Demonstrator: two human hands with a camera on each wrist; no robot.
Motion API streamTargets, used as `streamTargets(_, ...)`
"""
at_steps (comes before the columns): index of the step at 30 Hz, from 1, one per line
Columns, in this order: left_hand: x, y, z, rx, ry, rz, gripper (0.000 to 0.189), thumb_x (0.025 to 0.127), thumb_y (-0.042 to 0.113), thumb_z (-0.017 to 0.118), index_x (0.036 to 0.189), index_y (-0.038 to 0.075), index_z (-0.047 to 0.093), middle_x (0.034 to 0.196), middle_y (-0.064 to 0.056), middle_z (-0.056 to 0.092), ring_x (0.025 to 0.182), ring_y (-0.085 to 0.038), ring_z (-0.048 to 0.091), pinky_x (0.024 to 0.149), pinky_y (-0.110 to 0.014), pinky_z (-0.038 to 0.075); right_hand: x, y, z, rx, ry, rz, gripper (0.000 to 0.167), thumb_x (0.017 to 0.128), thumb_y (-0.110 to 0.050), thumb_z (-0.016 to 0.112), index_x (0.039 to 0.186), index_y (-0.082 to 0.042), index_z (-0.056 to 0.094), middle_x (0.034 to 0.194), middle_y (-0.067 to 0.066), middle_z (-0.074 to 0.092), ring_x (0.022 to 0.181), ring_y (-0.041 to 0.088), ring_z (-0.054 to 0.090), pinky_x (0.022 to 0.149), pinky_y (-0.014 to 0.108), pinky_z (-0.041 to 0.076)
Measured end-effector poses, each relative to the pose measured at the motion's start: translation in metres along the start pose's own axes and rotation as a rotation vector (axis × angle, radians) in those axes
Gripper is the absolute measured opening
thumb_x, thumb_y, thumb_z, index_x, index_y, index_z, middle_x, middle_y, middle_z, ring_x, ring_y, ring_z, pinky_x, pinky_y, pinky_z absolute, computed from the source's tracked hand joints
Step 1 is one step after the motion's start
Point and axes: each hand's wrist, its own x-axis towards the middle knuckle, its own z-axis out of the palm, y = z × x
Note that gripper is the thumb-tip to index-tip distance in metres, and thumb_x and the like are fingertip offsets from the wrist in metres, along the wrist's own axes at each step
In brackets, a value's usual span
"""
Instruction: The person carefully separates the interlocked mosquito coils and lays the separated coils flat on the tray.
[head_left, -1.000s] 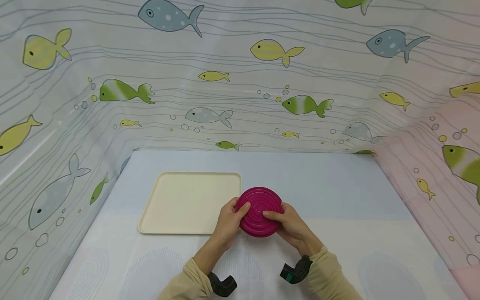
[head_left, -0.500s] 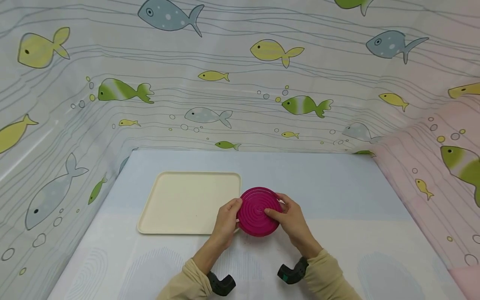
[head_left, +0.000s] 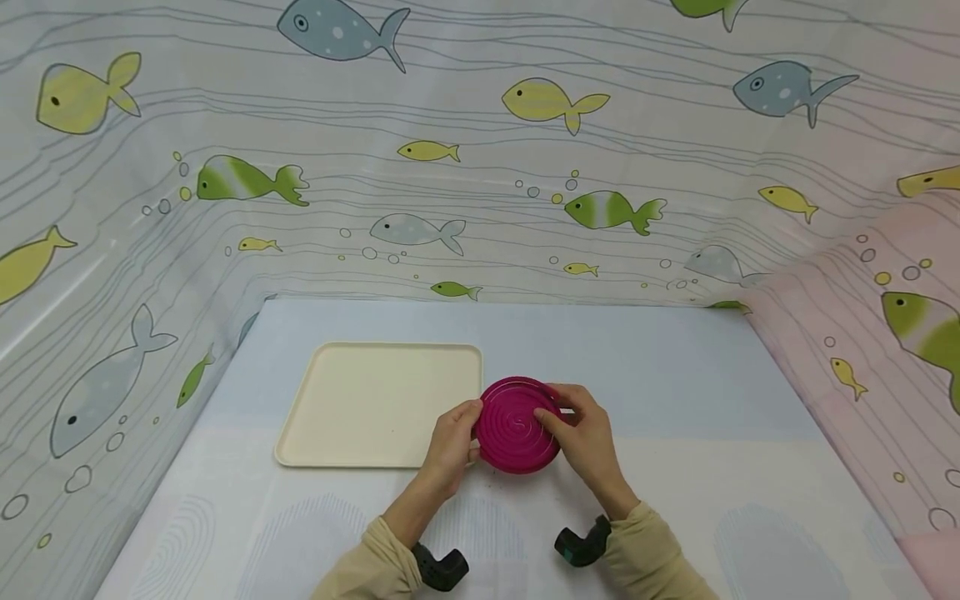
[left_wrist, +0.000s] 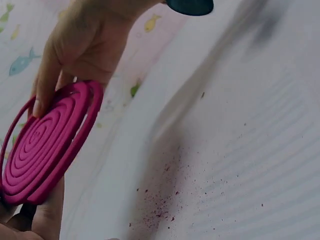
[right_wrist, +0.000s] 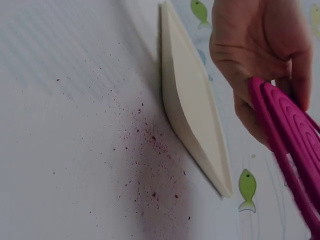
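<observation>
A magenta mosquito coil [head_left: 513, 429], wound in a flat spiral, is held above the table between both hands. My left hand [head_left: 452, 442] grips its left edge, thumb at the rim. On the other side my right hand [head_left: 592, 437] pinches the coil, with the thumb on its face and fingers behind the upper right edge. In the left wrist view an outer turn of the coil [left_wrist: 40, 145] stands apart from the rest, leaving a gap. Beneath it, dark red crumbs [left_wrist: 160, 212] lie scattered on the tabletop. Some fingers are hidden behind the coil.
A cream rectangular tray [head_left: 375, 400] lies on the table to the left, its right edge close behind my left hand. Fish-printed curtains [head_left: 465, 192] enclose the table at the back and sides. Both wrists carry black camera mounts [head_left: 442, 571].
My left thumb has drawn back from the coil's face to its rim. The right hand has shifted slightly up, and a gap has opened between turns at the coil's upper right.
</observation>
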Motion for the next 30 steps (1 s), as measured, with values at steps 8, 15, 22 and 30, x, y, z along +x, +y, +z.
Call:
streamTargets(8, -0.0001, -0.0004, 0.0031, 0.159, 0.062, 0.053, 0.036, 0.104, 0.027, 0.043, 0.115, 0.000, 0.064, 0.082, 0.000, 0.057, 0.070, -0.009, 0.048, 0.059, -0.020, 0.047, 0.0047, 0.0007, -0.0029, -0.019, 0.004, 0.087, 0.030, 0.081, -0.005, 0.077, 0.110, -0.006, 0.069, 0.100, 0.011, 0.068, 0.086, 0.014, 0.060, 0.073, 0.019, 0.053)
streamTargets(15, 0.0017, -0.0060, 0.0046, 0.293, 0.037, 0.161, 0.027, 0.099, 0.018, 0.053, 0.119, 0.002, 0.063, 0.110, -0.016, 0.068, 0.094, -0.016, 0.060, 0.081, -0.026, 0.053, 0.0041, 0.0012, -0.0029, -0.011, -0.019, 0.139, 0.030, 0.084, -0.007, 0.075, 0.113, -0.006, 0.069, 0.102, 0.011, 0.068, 0.088, 0.016, 0.063, 0.070, 0.017, 0.054)
streamTargets(22, 0.0018, -0.0090, 0.0046, 0.366, 0.114, 0.233, 0.022, 0.095, 0.009, 0.058, 0.114, 0.001, 0.065, 0.104, -0.016, 0.068, 0.088, -0.016, 0.062, 0.073, -0.021, 0.055, 0.0000, 0.0018, 0.0016, -0.189, 0.045, -0.183, 0.034, 0.077, -0.004, 0.081, 0.109, -0.007, 0.071, 0.095, 0.003, 0.064, 0.082, 0.013, 0.061, 0.070, 0.022, 0.054)
streamTargets(30, -0.0008, -0.0062, 0.0061, 0.426, 0.089, 0.234, 0.029, 0.087, 0.013, 0.069, 0.114, 0.005, 0.061, 0.104, -0.013, 0.071, 0.095, -0.020, 0.066, 0.076, -0.028, 0.055, 0.0005, 0.0008, 0.0004, -0.118, 0.004, -0.084, 0.038, 0.078, -0.002, 0.079, 0.114, -0.009, 0.068, 0.097, 0.005, 0.065, 0.088, 0.017, 0.064, 0.073, 0.018, 0.054)
